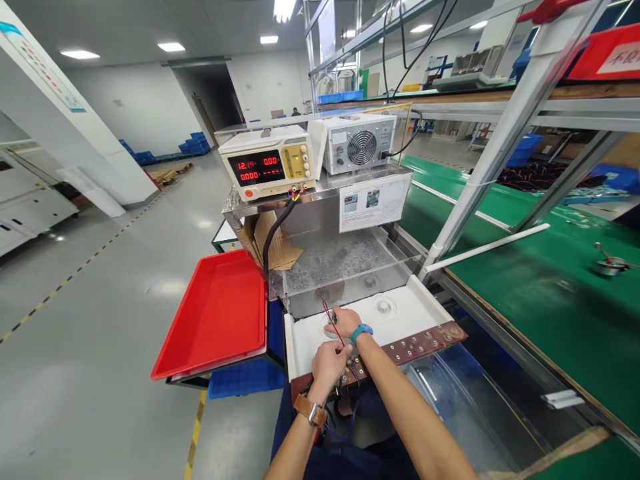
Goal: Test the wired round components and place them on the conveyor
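My left hand [329, 363], with a brown watch strap on its wrist, is closed in a pinch on a thin red wire [327, 311] near the front of the white tray [415, 303]. Just beyond it, my right hand [347, 322], wearing a teal band, curls its fingers around a small dark green part that the wire seems to join. Its exact kind is too small to make out. Below both hands runs a brown terminal strip [400, 350] with rows of metal studs. Dark and blue wires [353, 420] hang at its near edge.
A power supply [267, 163] with red digits stands on a metal shelf beside a fan-fronted unit [360, 147]. To the left sits a red tray [220, 313]. A slanted metal post [480, 160] and green work surface [550, 280] lie right.
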The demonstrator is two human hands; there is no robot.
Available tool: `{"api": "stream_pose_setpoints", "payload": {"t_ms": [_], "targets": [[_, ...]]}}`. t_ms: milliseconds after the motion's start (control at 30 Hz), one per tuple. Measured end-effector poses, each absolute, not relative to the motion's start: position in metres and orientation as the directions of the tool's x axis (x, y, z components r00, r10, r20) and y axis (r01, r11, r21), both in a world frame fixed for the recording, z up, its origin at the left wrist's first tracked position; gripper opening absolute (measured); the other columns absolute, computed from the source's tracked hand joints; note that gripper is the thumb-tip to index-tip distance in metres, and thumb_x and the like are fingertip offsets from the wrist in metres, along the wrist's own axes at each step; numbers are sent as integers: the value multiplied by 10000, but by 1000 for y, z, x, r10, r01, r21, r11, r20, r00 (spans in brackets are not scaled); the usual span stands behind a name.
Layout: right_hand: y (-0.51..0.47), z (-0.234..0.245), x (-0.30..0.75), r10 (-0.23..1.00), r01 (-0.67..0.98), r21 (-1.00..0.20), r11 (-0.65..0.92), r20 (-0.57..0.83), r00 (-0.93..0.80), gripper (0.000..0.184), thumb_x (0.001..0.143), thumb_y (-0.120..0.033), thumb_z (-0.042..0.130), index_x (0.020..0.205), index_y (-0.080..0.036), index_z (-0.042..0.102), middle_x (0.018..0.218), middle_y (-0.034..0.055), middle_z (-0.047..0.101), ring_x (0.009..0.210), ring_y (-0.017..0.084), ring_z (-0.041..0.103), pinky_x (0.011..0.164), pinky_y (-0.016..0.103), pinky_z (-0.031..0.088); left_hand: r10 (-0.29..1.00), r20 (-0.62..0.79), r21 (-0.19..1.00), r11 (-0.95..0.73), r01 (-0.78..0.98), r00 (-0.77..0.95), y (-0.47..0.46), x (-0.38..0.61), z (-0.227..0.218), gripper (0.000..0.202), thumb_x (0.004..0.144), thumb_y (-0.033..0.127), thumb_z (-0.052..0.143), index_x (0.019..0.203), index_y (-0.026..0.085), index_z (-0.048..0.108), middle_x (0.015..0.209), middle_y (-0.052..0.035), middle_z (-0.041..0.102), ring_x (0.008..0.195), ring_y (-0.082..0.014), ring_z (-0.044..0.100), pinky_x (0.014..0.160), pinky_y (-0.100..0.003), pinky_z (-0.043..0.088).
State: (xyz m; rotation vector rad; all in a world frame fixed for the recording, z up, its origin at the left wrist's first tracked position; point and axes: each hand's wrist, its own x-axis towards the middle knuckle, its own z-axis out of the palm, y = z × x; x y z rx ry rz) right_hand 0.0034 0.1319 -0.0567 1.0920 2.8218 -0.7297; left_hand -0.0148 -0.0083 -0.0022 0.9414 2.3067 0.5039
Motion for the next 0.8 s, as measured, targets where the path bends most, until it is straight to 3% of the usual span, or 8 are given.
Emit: {"api": "stream_pose_setpoints", "payload": {"t_ms": [800], "targets": [[127, -47, 4, 625, 636, -448, 628, -196, -755, 407, 737, -469, 641, 1016, -176, 590, 956, 85, 691, 921, 252, 639, 710, 292, 368, 700, -374, 539, 698, 472, -608, -10, -13, 1, 272, 820, 426, 557, 716, 210, 685, 752, -16, 704, 705, -155, 589, 585, -261, 254]]}}
